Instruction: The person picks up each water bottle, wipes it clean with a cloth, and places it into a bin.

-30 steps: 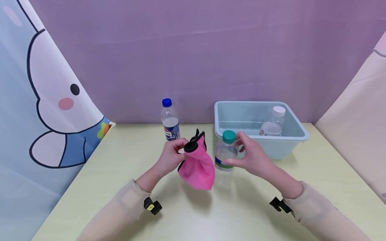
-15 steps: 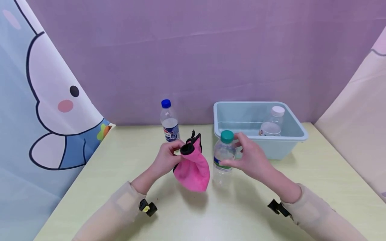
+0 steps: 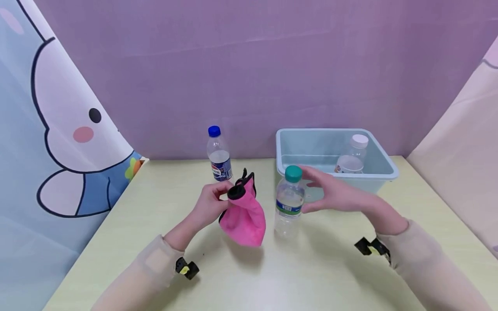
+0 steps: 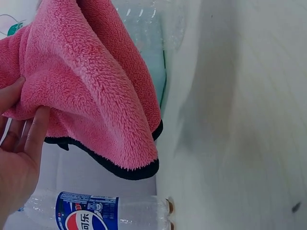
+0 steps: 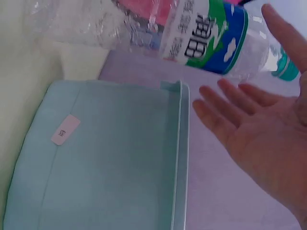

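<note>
My left hand (image 3: pixel 208 204) pinches a pink plush towel (image 3: pixel 245 220) with black edging, which hangs bunched over the table. In the left wrist view, the thumb and fingers (image 4: pixel 36 132) press into the towel's folds. Right of the towel, a clear plastic bottle (image 3: pixel 289 194) with a green cap and a blue-green label stands upright on the table. My right hand (image 3: pixel 330 190) is beside this bottle, thumb and fingers spread. The right wrist view shows its palm facing the bottle's label (image 5: pixel 211 36), with nothing gripped.
A pale blue plastic bin (image 3: pixel 317 147) stands at the back right, a white-capped bottle (image 3: pixel 352 157) inside it. Behind my left hand stands a blue-capped cola bottle (image 3: pixel 220 162). A purple cloth backdrop (image 3: pixel 249 77) closes off the table's far side.
My right hand has let go of the green-capped bottle and drawn back to the right, fingers spreading. My left hand has shifted slightly left with the towel.
</note>
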Demonstrator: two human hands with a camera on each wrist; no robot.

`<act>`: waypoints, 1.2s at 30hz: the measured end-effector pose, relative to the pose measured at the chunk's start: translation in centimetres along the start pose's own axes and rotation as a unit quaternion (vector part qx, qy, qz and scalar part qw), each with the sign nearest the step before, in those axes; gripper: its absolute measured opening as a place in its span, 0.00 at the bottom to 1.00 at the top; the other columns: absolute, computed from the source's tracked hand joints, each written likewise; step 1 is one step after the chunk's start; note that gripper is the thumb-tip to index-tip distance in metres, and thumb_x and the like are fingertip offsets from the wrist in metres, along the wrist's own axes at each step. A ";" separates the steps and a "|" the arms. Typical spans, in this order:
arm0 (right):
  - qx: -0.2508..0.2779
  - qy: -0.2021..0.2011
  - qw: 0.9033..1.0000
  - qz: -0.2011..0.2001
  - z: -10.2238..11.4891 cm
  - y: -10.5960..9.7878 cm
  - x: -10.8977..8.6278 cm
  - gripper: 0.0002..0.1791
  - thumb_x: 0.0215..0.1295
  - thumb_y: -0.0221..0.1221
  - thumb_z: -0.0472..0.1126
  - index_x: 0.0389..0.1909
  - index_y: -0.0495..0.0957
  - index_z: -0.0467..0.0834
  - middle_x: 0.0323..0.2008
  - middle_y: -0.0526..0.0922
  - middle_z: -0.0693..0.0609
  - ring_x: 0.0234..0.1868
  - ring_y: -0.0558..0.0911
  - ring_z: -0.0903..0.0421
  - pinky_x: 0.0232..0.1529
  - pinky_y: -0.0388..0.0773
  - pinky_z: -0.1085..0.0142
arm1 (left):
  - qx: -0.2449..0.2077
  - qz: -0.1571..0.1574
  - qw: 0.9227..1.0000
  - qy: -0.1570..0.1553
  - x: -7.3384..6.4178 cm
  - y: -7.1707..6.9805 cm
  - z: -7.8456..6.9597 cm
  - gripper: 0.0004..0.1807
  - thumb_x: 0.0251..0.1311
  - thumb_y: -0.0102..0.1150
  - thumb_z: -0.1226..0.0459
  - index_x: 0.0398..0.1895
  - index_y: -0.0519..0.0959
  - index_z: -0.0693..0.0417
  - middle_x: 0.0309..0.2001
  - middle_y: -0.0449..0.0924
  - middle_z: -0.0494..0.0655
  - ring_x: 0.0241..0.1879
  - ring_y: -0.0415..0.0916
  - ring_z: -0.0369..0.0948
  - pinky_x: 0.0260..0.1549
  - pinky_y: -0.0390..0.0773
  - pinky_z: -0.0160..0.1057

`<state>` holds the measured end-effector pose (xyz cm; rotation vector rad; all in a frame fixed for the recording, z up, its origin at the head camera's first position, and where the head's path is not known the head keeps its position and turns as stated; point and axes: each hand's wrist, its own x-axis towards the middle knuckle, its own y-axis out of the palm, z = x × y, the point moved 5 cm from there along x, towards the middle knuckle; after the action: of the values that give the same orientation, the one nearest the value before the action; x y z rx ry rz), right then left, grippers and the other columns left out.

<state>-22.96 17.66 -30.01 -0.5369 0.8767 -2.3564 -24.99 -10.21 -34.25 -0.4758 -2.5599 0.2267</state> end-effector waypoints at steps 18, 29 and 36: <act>0.067 -0.045 0.995 0.050 -0.3 -0.4 0.9 0.39 0.54 0.70 0.35 0.66 0.64 0.36 0.61 0.72 0.45 0.62 0.71 0.45 0.63 0.66 0.53 | -0.012 0.009 1.000 0.015 0.0 0.8 0.1 0.07 0.48 0.59 0.85 0.29 0.79 0.70 0.31 0.81 0.43 0.38 0.77 0.38 0.44 0.78 0.34; 0.027 0.015 0.999 -0.038 -0.7 0.6 0.2 0.36 0.52 0.73 0.40 0.60 0.68 0.38 0.54 0.76 0.46 0.58 0.75 0.43 0.60 0.70 0.50 | -0.018 0.037 0.999 0.011 0.8 1.6 -1.2 0.08 0.52 0.59 0.82 0.29 0.79 0.64 0.32 0.80 0.52 0.37 0.75 0.39 0.33 0.82 0.38; 0.012 0.029 0.995 -0.096 -0.8 1.1 -0.1 0.36 0.47 0.75 0.40 0.56 0.69 0.39 0.49 0.78 0.47 0.51 0.78 0.45 0.55 0.74 0.47 | -0.021 0.065 0.997 0.034 2.2 3.2 -2.2 0.07 0.54 0.59 0.80 0.31 0.80 0.64 0.34 0.82 0.52 0.38 0.77 0.45 0.31 0.83 0.41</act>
<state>-22.87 17.37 -31.36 -0.5692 0.8550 -2.5646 -24.69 -6.30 -32.19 -0.6554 -2.4747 0.1994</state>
